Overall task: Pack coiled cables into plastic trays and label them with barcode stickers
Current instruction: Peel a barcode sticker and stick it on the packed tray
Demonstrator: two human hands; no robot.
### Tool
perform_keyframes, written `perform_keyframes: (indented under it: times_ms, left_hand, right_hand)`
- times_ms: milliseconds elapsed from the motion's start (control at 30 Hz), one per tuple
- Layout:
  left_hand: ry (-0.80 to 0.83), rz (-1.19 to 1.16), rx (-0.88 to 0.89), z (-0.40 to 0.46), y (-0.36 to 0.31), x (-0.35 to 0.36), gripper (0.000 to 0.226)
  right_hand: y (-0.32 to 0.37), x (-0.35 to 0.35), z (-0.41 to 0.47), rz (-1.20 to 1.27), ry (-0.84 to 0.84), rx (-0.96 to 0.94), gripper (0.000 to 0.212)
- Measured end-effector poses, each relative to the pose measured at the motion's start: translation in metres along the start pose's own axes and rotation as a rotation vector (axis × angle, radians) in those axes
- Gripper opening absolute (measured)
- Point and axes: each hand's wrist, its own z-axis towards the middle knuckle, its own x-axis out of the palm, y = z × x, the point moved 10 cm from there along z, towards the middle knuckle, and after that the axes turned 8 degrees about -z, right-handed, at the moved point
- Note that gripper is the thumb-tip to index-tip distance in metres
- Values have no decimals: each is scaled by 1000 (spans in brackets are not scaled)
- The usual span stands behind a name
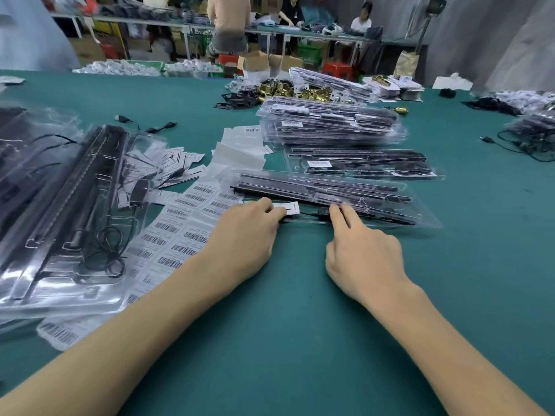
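The left hand (249, 232) pinches a sticker (289, 208) onto the tray (345, 202); the right hand (360, 250) presses with straight fingers. Smooth the label flat, steadying the tray.

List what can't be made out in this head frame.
- Barcode sticker sheets: print too small to read.
- Left hand: fingertips curl over the small white label, hiding the grip.
- Clear tray at the hands: glare and blur hide how the cable sits.
- Open tray, left: cut off by the frame edge.
- Right hand: fingertip contact blurred.
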Motion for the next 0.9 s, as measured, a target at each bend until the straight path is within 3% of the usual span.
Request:
perform_keyframes:
  times_ms: [567,900]
  left_hand:
    - [-7,63,37,0,1,-4,33]
    - [97,78,54,-2,0,-2,38]
  right_hand:
    - [19,-1,-1,54,98,2,63]
    - [15,-7,-6,73,84,42,65]
